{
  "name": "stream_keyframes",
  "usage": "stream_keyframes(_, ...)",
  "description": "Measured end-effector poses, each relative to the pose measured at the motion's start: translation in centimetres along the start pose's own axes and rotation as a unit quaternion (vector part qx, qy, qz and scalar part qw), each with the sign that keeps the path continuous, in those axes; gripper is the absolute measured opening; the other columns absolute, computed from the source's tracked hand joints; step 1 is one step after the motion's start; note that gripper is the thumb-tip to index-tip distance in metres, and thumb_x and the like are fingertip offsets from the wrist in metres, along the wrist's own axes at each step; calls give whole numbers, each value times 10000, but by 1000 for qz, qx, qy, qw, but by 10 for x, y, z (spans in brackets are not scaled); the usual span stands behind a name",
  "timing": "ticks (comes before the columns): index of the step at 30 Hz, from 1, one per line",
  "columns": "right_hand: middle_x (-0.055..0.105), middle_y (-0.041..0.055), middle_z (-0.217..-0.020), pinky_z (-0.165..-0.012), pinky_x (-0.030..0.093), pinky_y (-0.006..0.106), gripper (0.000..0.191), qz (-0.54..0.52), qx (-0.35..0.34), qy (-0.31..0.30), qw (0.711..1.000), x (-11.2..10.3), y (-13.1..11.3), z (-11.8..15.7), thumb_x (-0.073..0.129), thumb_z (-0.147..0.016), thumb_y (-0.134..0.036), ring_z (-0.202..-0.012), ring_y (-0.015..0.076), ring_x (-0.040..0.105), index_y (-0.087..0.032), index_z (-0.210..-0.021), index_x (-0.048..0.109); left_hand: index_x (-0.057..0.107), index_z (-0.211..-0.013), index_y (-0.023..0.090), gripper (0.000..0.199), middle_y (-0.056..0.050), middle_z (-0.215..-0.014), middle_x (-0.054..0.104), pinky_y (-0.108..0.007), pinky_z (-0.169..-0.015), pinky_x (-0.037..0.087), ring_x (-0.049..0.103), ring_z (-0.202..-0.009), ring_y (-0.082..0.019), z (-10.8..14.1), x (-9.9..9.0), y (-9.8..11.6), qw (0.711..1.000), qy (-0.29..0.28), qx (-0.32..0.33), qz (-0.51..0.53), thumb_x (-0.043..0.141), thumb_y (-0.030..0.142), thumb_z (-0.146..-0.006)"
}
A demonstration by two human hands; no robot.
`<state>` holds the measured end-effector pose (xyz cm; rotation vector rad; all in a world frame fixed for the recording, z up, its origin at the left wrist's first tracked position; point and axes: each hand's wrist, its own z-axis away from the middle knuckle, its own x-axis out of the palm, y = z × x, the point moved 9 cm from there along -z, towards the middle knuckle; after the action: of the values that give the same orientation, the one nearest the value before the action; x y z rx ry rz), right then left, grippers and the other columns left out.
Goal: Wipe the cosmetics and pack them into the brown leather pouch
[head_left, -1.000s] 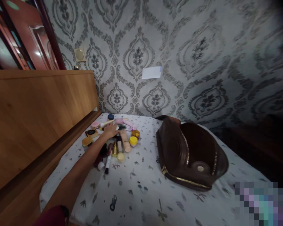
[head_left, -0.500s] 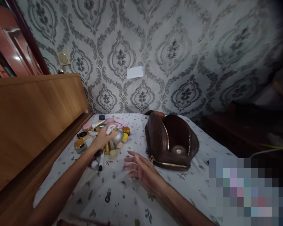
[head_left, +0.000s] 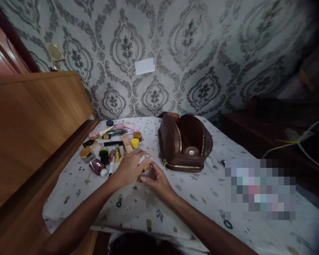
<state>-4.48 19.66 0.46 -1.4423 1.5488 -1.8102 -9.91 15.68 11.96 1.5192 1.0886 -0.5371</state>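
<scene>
In the middle of the bed, my left hand [head_left: 131, 166] is closed on a small round cosmetic container [head_left: 146, 168], with a white part on top and a gold glint below. My right hand [head_left: 158, 180] meets it from the right, thumb and fingers curved around the container's side. Most of the container is hidden by my fingers. Just left of my hands lie a gold-capped bottle [head_left: 117, 154], a beige tube [head_left: 126, 143] and a dark red bottle with a white cap [head_left: 97, 166]. A yellow-lidded jar [head_left: 135, 142] is just beyond them.
A brown zippered bag [head_left: 172, 141] stands unzipped to the right. More cosmetics spread to the left, among them a gold-lidded jar [head_left: 86, 154] and a black tube [head_left: 113, 143]. A wooden panel [head_left: 42, 117] borders the left side; patterned wallpaper [head_left: 154, 95] rises behind. A blurred patch covers the right.
My left hand has carried the container right and toward me, away from the other cosmetics. My right hand has closed in on it. The view has tilted down slightly.
</scene>
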Motion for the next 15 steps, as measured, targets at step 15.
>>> stream_keyframes(15, 704, 22, -909, -721, 549, 302, 500, 137, -55, 139, 979, -30, -19, -5, 758, -551, -267, -804, 194, 650, -190, -1018, 597, 192, -1542, 289, 569, -84, -1633, 144, -487, -1198, 233, 155, -1499, -257, 47, 38, -15, 990, 98, -43, 88, 348, 402, -1007)
